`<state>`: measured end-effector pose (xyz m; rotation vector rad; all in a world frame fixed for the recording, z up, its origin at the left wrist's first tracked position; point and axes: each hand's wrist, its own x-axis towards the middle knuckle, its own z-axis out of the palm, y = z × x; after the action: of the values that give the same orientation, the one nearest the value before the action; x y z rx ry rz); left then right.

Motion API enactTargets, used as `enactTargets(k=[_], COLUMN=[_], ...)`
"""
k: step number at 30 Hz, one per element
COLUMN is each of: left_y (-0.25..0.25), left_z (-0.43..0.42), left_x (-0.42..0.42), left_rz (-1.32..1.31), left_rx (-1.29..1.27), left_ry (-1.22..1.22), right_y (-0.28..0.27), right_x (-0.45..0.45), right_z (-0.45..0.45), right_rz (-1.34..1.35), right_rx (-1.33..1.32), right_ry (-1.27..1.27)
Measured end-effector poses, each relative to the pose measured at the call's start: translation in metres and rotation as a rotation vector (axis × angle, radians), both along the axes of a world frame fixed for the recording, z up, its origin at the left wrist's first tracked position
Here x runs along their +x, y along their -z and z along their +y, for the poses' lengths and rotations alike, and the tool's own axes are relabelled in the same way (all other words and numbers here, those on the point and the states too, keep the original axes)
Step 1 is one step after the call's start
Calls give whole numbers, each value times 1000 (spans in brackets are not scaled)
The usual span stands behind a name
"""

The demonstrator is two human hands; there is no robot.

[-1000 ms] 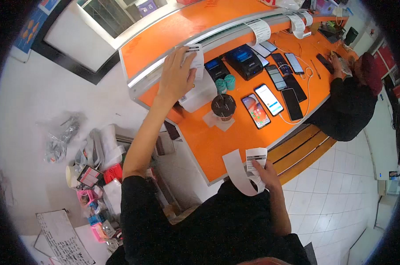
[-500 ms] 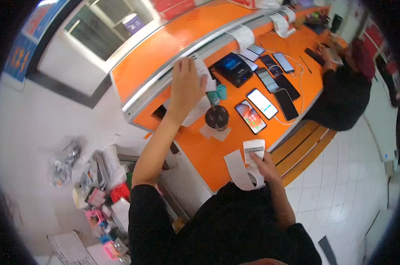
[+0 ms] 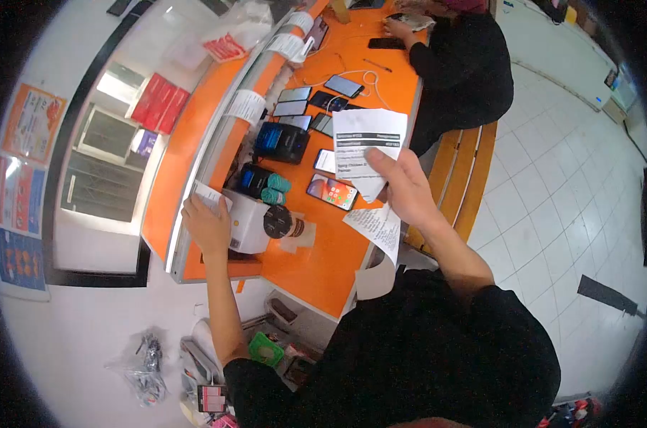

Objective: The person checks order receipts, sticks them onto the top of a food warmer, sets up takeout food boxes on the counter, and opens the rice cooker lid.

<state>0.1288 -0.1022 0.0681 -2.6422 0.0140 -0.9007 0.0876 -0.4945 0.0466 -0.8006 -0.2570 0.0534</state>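
Observation:
My right hand (image 3: pixel 409 189) is closed on a long printed receipt (image 3: pixel 370 153), its thumb across the front. The receipt's top is held up facing me, and a curling printed tail (image 3: pixel 380 232) hangs toward my lap. My left hand (image 3: pixel 208 225) is at the metal rail (image 3: pixel 182 221) along the raised shelf, fingers closed on a white paper slip (image 3: pixel 208 194) at its edge. Close to that hand stand a white box (image 3: pixel 248 225) and a dark-lidded cup (image 3: pixel 277 222). Teal paper rolls (image 3: pixel 275 189) lie beside a black receipt printer (image 3: pixel 255 180).
Several phones, including one with a lit screen (image 3: pixel 332 192), lie on the orange counter (image 3: pixel 323 278) with a white cable. Other slips (image 3: pixel 246 107) hang from the rail. A person in black (image 3: pixel 462 78) sits on a wooden bench (image 3: pixel 473 160) at the far end.
My right hand has raised the receipt from near my lap to above the counter's edge. My left hand remains at the rail with a slip. The view has turned.

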Motion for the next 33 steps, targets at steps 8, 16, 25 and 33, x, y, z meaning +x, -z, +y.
enactTargets(k=[8,16,25,33], left_y=[1,-33,-92,-61], left_z=[-11,-105,-277,-290], left_x=[21,-20,-68,-53], left_rz=[-26,-70,246,-362], left_rx=[-6,-422,-1666,-1721], left_ry=[-64,233,828,841], right_y=[-26,-43,-62,-76], right_x=[-12,-12,8,10], right_z=[-41,-61,-27,-25], right_rz=[-227,-353,-485,-378], right_rx=[-254,-270,-399,-252], right_ry=[109,195,280,424])
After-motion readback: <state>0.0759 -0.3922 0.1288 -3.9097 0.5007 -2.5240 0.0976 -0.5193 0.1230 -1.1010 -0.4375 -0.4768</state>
